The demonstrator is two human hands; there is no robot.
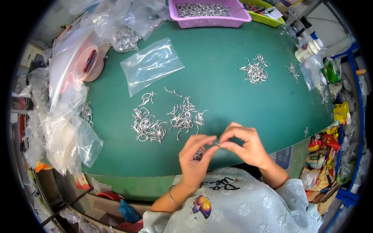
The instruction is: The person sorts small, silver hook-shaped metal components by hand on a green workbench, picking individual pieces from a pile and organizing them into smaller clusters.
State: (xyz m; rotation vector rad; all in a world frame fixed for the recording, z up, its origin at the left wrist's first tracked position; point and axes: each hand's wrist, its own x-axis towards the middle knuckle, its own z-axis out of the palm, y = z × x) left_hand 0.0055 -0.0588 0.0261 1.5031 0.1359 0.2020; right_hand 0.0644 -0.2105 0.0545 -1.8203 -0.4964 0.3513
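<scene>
Near the table's front edge my two hands meet at the fingertips over a small silver curved metal piece (217, 143), mostly hidden by the fingers. My right hand (245, 144) pinches it between thumb and forefinger. In the curled palm of my left hand (194, 155) lie more curved metal pieces (199, 154), while its thumb and fingertips reach to the pinched one. Just beyond my left hand is a loose pile of silver curved pieces (185, 116), with a second pile (147, 126) left of it. Another heap (255, 70) lies farther off to the right.
A flat clear plastic bag (152, 66) rests on the green table (210, 66). At the back stand a purple basket (211, 20) of metal pieces and a yellow-green tray (264, 17). Plastic bags (70, 128) crowd the left edge; a white bottle (308, 50) is at the right.
</scene>
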